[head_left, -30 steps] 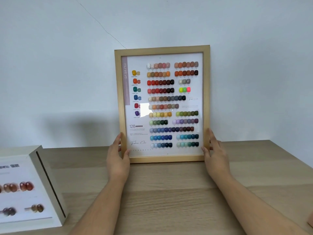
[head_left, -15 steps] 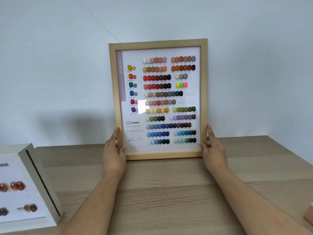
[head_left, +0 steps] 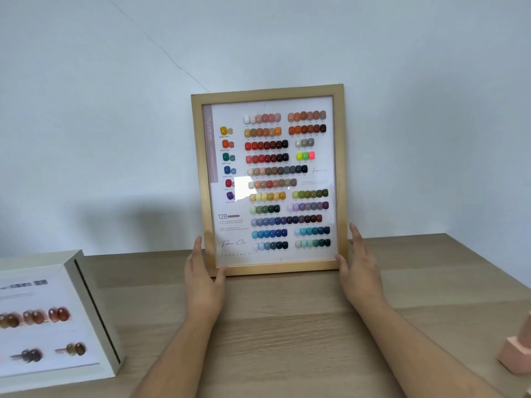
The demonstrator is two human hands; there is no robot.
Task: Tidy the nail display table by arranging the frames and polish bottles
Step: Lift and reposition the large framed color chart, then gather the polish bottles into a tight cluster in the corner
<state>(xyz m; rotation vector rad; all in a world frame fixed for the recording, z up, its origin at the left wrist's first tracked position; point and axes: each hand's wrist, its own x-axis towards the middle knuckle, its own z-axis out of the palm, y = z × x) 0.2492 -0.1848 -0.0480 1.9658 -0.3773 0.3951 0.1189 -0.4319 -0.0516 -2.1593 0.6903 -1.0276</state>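
A light wooden frame (head_left: 268, 179) with rows of coloured nail swatches stands upright on the wooden table (head_left: 287, 334), leaning back against the pale wall. My left hand (head_left: 202, 280) touches its lower left corner with straight fingers, thumb on the bottom rail. My right hand (head_left: 357, 268) lies flat against its lower right edge, fingers straight and pointing up. Neither hand curls around the frame.
A white display box (head_left: 57, 320) with brown nail samples lies at the left table edge. A pink polish bottle (head_left: 517, 351) shows partly at the right edge. The wall runs close behind the frame.
The frame has settled lower and slightly rightward in view, its bottom now on the table against the wall. Both hands stay at its lower corners, with fingers loosened.
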